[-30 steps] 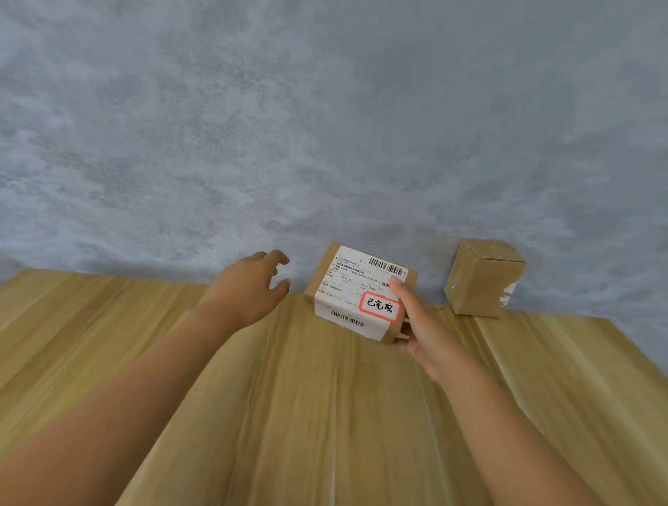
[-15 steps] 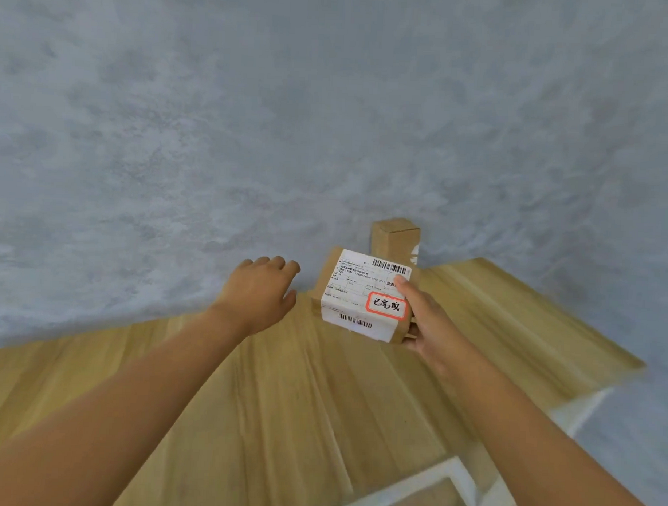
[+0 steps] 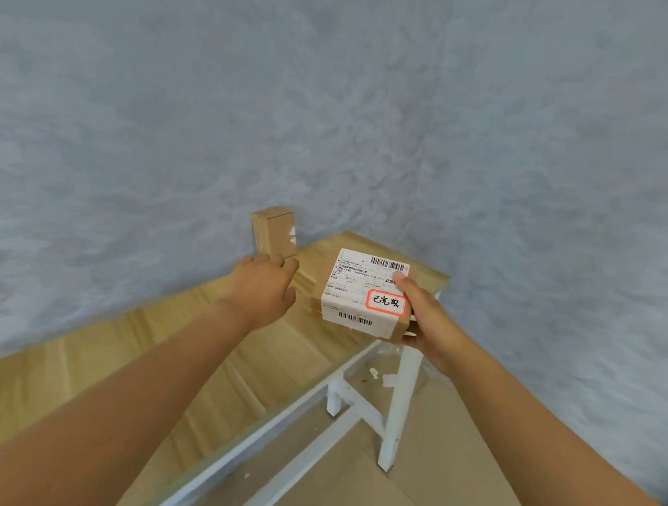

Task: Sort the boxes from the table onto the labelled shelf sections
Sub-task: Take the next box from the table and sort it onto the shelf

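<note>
My right hand (image 3: 427, 313) grips a small cardboard box (image 3: 363, 297) by its right side, thumb on top. The box carries a white shipping label with barcodes and a red-framed sticker with handwritten characters. It is held in the air above the table's right end. My left hand (image 3: 265, 284) hovers to the left of the box with fingers loosely curled, holding nothing and not touching it. A second plain cardboard box (image 3: 274, 232) stands upright on the wooden table (image 3: 192, 354) against the wall, just beyond my left hand. No shelf is in view.
A grey-blue textured wall runs behind the table and round its right end. The table's white metal legs (image 3: 399, 402) and crossbars show below its right edge, above a beige floor (image 3: 430, 479).
The view has swung right, so the table's right end, legs and floor now show. The held box has moved right with my right hand, and the upright box now sits left of it.
</note>
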Demonstrator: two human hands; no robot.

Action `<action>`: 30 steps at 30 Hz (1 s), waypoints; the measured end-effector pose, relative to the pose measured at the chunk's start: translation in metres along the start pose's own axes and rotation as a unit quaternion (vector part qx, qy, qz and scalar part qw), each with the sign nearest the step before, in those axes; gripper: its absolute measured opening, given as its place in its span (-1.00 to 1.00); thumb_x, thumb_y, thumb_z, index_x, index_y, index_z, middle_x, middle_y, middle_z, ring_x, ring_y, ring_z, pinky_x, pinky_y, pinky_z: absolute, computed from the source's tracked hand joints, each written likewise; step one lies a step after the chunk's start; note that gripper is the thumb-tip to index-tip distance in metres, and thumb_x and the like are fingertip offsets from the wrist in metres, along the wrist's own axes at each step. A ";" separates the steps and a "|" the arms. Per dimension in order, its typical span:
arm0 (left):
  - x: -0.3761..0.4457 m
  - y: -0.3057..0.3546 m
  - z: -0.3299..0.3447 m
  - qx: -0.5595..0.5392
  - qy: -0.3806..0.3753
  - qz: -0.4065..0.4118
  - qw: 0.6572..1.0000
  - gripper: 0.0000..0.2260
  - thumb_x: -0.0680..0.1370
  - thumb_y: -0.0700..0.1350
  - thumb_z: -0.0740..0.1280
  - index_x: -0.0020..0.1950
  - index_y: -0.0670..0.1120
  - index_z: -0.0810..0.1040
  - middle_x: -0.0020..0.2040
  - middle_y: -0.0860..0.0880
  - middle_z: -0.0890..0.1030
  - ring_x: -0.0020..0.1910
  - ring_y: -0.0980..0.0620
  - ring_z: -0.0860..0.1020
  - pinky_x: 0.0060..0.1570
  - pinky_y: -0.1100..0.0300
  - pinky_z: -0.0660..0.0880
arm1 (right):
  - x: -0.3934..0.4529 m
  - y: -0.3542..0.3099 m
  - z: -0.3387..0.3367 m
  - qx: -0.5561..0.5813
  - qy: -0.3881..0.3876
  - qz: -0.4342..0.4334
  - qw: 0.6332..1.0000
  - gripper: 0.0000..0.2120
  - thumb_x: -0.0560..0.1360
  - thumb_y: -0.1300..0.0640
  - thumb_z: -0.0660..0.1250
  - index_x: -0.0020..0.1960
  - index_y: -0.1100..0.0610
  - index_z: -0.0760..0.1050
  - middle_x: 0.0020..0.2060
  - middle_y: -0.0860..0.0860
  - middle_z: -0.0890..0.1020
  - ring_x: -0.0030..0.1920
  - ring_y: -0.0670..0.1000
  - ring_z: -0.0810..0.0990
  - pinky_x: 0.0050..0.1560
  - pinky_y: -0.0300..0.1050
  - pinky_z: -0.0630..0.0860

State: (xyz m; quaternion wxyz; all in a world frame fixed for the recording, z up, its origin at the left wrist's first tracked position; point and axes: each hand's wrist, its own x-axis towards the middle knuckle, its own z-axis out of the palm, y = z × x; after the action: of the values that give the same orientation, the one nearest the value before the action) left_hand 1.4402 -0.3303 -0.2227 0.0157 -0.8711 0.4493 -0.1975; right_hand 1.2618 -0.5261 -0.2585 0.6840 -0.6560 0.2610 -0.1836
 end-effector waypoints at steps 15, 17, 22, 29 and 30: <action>-0.014 0.327 -0.090 -0.083 0.046 0.190 0.977 -0.63 0.61 0.03 0.19 0.40 -0.04 0.39 0.26 -0.06 0.53 0.25 -0.10 0.48 0.17 0.04 0.39 | -0.235 0.015 -0.284 0.009 0.201 -0.004 0.980 -0.39 0.48 -0.35 0.29 0.35 0.03 0.46 0.01 -0.02 0.74 0.02 0.05 0.72 -0.11 -0.04 0.64; -0.020 0.375 -0.104 -0.094 0.061 0.213 0.971 -0.63 0.62 0.02 0.19 0.41 -0.05 0.39 0.24 -0.07 0.53 0.23 -0.11 0.48 0.17 0.04 0.39 | -0.272 0.019 -0.322 0.009 0.232 -0.003 0.973 -0.39 0.48 -0.35 0.29 0.35 0.04 0.46 -0.01 -0.02 0.74 0.00 0.05 0.72 -0.12 -0.04 0.64; -0.028 0.484 -0.136 -0.123 0.086 0.274 0.950 -0.62 0.62 0.02 0.19 0.41 -0.06 0.40 0.24 -0.07 0.55 0.22 -0.11 0.50 0.18 0.02 0.39 | -0.348 0.024 -0.404 0.018 0.287 0.000 0.958 -0.43 0.49 -0.34 0.29 0.33 0.02 0.48 0.01 -0.02 0.74 0.02 0.05 0.73 -0.13 -0.05 0.64; -0.006 0.619 -0.171 -0.133 0.124 0.342 0.922 -0.62 0.63 0.04 0.19 0.42 -0.04 0.40 0.24 -0.05 0.55 0.20 -0.08 0.51 0.13 0.05 0.42 | -0.403 0.024 -0.512 0.034 0.345 -0.012 0.938 -0.41 0.49 -0.35 0.28 0.35 0.02 0.46 0.02 -0.01 0.74 0.03 0.04 0.72 -0.01 0.03 0.66; 0.000 0.639 -0.174 -0.136 0.129 0.351 0.917 -0.62 0.62 0.04 0.19 0.42 -0.04 0.40 0.24 -0.05 0.56 0.20 -0.08 0.52 0.13 0.05 0.42 | -0.407 0.024 -0.529 0.032 0.355 -0.013 0.934 -0.40 0.49 -0.35 0.28 0.35 0.03 0.46 0.02 -0.01 0.74 0.03 0.05 0.72 0.02 0.05 0.66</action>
State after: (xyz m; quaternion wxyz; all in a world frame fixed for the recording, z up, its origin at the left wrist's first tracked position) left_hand 0.8814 -0.6850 -0.1928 -0.0928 -0.6182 0.7470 -0.2264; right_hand 0.6191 -0.7069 -0.2363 0.5650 -0.5292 0.4722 -0.4216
